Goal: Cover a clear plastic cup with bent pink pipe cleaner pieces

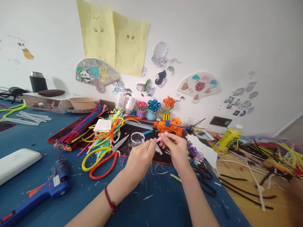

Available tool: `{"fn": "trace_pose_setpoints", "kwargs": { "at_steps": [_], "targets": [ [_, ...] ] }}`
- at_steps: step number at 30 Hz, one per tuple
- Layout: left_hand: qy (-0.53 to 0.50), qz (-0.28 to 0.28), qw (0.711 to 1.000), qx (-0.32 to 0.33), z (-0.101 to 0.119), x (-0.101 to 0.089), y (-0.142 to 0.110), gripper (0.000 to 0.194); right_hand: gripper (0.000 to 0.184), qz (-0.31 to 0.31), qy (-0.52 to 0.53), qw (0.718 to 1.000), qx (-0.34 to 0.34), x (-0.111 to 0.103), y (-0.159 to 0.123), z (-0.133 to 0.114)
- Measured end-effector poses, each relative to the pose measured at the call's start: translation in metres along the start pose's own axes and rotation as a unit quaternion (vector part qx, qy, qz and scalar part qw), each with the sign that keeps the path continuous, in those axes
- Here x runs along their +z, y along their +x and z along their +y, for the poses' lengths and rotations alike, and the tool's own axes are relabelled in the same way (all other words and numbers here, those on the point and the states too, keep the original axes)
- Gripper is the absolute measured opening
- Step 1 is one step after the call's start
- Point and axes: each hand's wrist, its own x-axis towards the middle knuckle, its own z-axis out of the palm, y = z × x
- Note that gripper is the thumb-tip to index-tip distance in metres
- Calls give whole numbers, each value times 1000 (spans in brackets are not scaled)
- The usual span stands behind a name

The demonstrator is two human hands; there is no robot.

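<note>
A short pale pink pipe cleaner piece (163, 136) is pinched between the thumb and fingers of my right hand (177, 148). Close beside it, my left hand (142, 154) is closed, knuckles up. Pale pink bits show around its fingertips, but its fingers hide most of what they grip. Just behind the left hand are a clear round dish (137, 137) and a blue-handled tool (147, 132). Scissors (115, 153) with red and yellow handles lie left of my left hand, blades apart. Purple pipe cleaner flowers (193, 149) sit right of my right hand.
A blue glue gun (55, 184) lies front left. Bundled pipe cleaners (80, 129) cover the left back. Pipe cleaner flowers in small pots (151, 115) stand by the wall. A yellow bottle (228, 139) and loose pipe cleaners (246, 189) are at right, near a blurred arm (294, 195).
</note>
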Motion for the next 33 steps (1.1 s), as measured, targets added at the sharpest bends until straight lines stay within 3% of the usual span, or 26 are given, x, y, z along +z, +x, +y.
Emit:
{"fn": "trace_pose_setpoints", "kwargs": {
  "at_steps": [7, 10, 19, 27, 33],
  "targets": [
    [-40, 5, 996, -84, -2, 0, 5, 25, 21, 11, 20, 1000, 6, -4, 2, 2],
    [-72, 22, 993, -90, -2, -1, 5, 22, 23, 8, 25, 1000, 13, -4, 2, 1],
    [-35, 43, 997, -57, -5, 5, -1, 27, 24, 8, 37, 999, 33, 0, 0, -4],
    [-106, 27, 986, -125, -3, 0, 4, 19, 22, 5, 50, 998, 29, -3, 1, -3],
    [-94, 33, 988, -117, -4, 3, 2, 24, 23, -3, 52, 998, 41, -3, 0, -6]
  ]
}}
